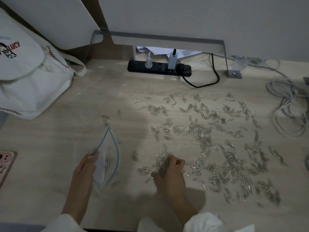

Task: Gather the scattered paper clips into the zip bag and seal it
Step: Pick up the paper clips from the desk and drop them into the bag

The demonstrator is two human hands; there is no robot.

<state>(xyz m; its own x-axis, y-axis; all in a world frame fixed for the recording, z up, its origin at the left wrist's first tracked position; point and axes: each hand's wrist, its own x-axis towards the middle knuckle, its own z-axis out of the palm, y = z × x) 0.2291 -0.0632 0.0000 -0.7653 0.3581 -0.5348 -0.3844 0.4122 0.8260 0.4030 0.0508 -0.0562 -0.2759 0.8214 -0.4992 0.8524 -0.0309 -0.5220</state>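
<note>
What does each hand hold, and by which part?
Left hand pinches the bag by one lip of its open mouth; right hand curls round a bunch of clips.

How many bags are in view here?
2: a white tote at far left, and the clear zip bag, held open by the left hand near the front. None looks hidden.
</note>
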